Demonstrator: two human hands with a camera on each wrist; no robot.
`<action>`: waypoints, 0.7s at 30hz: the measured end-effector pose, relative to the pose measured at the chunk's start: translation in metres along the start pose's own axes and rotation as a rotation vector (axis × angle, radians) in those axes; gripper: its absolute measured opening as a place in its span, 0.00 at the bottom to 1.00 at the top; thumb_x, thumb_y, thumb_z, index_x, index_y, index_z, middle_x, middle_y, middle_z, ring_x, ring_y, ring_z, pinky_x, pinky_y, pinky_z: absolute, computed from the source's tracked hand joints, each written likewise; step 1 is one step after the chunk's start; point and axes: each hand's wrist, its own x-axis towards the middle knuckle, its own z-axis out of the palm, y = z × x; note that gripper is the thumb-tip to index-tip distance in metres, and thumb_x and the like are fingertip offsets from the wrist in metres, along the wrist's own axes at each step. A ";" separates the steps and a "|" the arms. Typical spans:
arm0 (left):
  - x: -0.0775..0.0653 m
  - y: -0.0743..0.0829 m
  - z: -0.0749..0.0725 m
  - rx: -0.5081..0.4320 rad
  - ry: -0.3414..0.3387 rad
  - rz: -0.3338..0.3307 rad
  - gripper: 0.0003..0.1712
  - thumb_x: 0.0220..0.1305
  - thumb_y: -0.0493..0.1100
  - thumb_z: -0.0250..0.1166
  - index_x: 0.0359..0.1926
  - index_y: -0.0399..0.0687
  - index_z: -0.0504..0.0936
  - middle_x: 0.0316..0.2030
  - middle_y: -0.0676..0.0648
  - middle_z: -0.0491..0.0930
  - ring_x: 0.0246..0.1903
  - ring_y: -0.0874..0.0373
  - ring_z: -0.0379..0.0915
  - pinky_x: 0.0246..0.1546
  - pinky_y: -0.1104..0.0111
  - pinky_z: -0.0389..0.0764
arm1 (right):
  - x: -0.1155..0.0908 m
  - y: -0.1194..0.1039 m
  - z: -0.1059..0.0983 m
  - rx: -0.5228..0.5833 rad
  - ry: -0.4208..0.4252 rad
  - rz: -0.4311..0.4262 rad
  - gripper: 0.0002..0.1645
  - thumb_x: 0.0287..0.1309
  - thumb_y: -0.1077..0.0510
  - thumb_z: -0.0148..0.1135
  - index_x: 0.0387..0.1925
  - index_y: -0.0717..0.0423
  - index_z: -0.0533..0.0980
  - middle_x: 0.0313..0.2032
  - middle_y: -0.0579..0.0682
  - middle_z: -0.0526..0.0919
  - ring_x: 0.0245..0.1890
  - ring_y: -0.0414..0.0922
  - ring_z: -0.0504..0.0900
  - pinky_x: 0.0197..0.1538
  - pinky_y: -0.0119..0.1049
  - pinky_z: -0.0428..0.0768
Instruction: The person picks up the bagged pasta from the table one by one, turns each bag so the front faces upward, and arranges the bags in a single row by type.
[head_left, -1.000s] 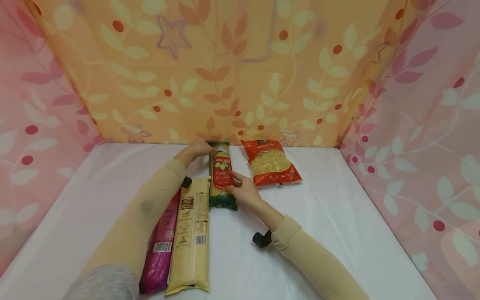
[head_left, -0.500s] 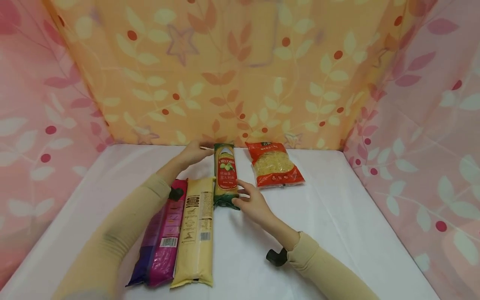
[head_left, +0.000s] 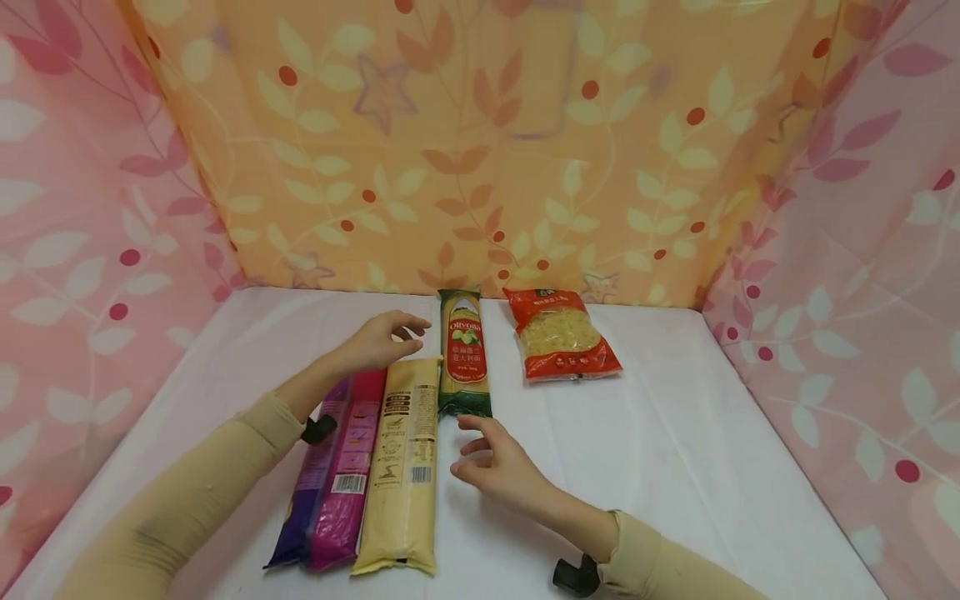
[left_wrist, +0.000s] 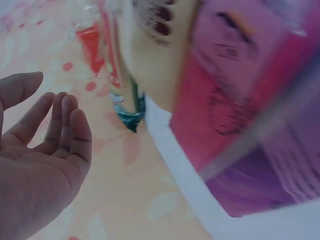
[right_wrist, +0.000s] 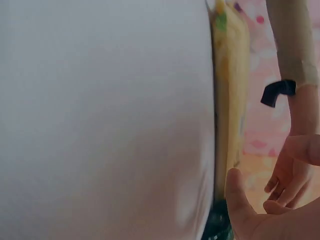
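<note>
My left hand (head_left: 386, 340) hovers with loosely bent fingers over the far ends of a cream pasta packet (head_left: 400, 500) and a purple-and-magenta packet (head_left: 347, 475). Just right of its fingertips lies a green-ended spaghetti packet (head_left: 466, 350) with a red label. My right hand (head_left: 506, 467) is near that packet's front end, fingers spread and nothing in them. In the left wrist view, the left palm (left_wrist: 45, 150) faces up without any object. The right wrist view has the right hand (right_wrist: 272, 220) beside the cream packet (right_wrist: 232, 95).
A red bag of short pasta (head_left: 561, 337) lies at the back right, apart from the long packets. White cloth covers the table (head_left: 637, 467). A patterned orange curtain (head_left: 480, 150) borders the back, with pink curtains (head_left: 885, 250) at both sides.
Both hands have let go of the spaghetti packet. The left has drawn back leftward and toward me, the right toward me. The packets keep their arrangement; the head view has shifted slightly.
</note>
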 end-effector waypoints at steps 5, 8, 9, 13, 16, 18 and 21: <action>-0.007 -0.008 0.007 0.058 -0.052 0.051 0.21 0.71 0.35 0.67 0.63 0.34 0.81 0.57 0.36 0.81 0.54 0.39 0.78 0.53 0.48 0.82 | -0.012 0.000 0.013 0.019 -0.082 0.044 0.43 0.62 0.60 0.73 0.74 0.63 0.65 0.68 0.60 0.71 0.53 0.50 0.81 0.48 0.32 0.84; -0.006 -0.013 0.012 0.080 -0.091 0.036 0.21 0.71 0.36 0.67 0.62 0.34 0.81 0.59 0.37 0.80 0.58 0.37 0.76 0.57 0.46 0.79 | -0.017 0.000 0.019 0.053 -0.126 0.083 0.45 0.61 0.62 0.74 0.75 0.63 0.64 0.67 0.57 0.71 0.52 0.48 0.81 0.47 0.30 0.84; -0.005 -0.014 0.014 0.094 -0.102 0.031 0.21 0.72 0.36 0.67 0.63 0.35 0.81 0.59 0.37 0.79 0.59 0.37 0.75 0.59 0.45 0.77 | -0.018 0.000 0.021 0.065 -0.137 0.094 0.46 0.60 0.62 0.75 0.75 0.62 0.63 0.67 0.56 0.71 0.52 0.47 0.81 0.47 0.30 0.84; 0.001 -0.020 0.022 0.116 -0.153 0.003 0.22 0.73 0.38 0.66 0.64 0.36 0.80 0.63 0.34 0.77 0.64 0.35 0.71 0.65 0.43 0.72 | -0.021 -0.002 0.027 0.107 -0.174 0.099 0.50 0.58 0.65 0.75 0.77 0.64 0.60 0.66 0.54 0.70 0.51 0.45 0.81 0.47 0.29 0.84; 0.005 -0.023 0.028 0.122 -0.192 -0.014 0.24 0.72 0.38 0.66 0.66 0.36 0.79 0.65 0.32 0.76 0.68 0.34 0.68 0.67 0.43 0.70 | -0.023 -0.003 0.031 0.134 -0.188 0.088 0.54 0.55 0.67 0.75 0.78 0.64 0.57 0.66 0.53 0.69 0.50 0.44 0.81 0.46 0.29 0.83; 0.007 -0.024 0.032 0.132 -0.215 -0.021 0.25 0.70 0.38 0.67 0.66 0.36 0.79 0.66 0.32 0.75 0.69 0.34 0.66 0.69 0.44 0.69 | -0.024 -0.003 0.035 0.146 -0.187 0.090 0.56 0.54 0.69 0.76 0.79 0.64 0.55 0.65 0.53 0.68 0.50 0.44 0.80 0.45 0.28 0.84; 0.010 -0.025 0.035 0.155 -0.235 -0.023 0.27 0.69 0.38 0.69 0.66 0.36 0.79 0.66 0.33 0.75 0.70 0.34 0.66 0.70 0.44 0.68 | -0.024 -0.003 0.040 0.166 -0.175 0.087 0.59 0.51 0.72 0.76 0.80 0.63 0.54 0.65 0.53 0.66 0.47 0.43 0.79 0.43 0.28 0.84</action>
